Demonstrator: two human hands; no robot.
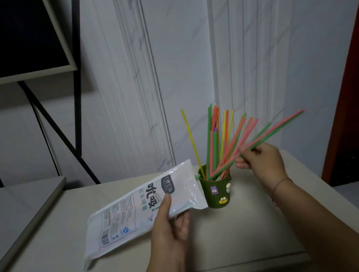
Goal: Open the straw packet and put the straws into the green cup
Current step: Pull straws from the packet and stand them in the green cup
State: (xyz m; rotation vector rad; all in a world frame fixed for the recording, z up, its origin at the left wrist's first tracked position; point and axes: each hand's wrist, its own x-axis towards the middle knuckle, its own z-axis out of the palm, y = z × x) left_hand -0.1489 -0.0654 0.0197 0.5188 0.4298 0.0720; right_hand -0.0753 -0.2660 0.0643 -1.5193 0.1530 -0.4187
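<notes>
At the left, the straw packet is held tilted above the table, with its mouth raised toward the right. Whether the mouth touches the rim of the green cup or is only just beside it cannot be told. The packet is gripped by the left hand at its near edge, close to the mouth, with the thumb laid on the printed face and the fingers curled below. The packet is judged to be thin glossy film: light, soft and rather slippery. It looks flat and almost empty. A hold near the mouth is judged best, because a hold farther back would let the open end sag.

In the middle, the green cup stands upright on the table. Many straws are fanned out in it. The cup is judged to be light and easily tipped when long straws lean to 1 side.

At the right, a few green and pink straws are pinched between thumb and fingers of the right hand, with their low ends in the cup. They are judged very light, smooth and easily kinked, so a gentle hold near the middle is advised.
</notes>
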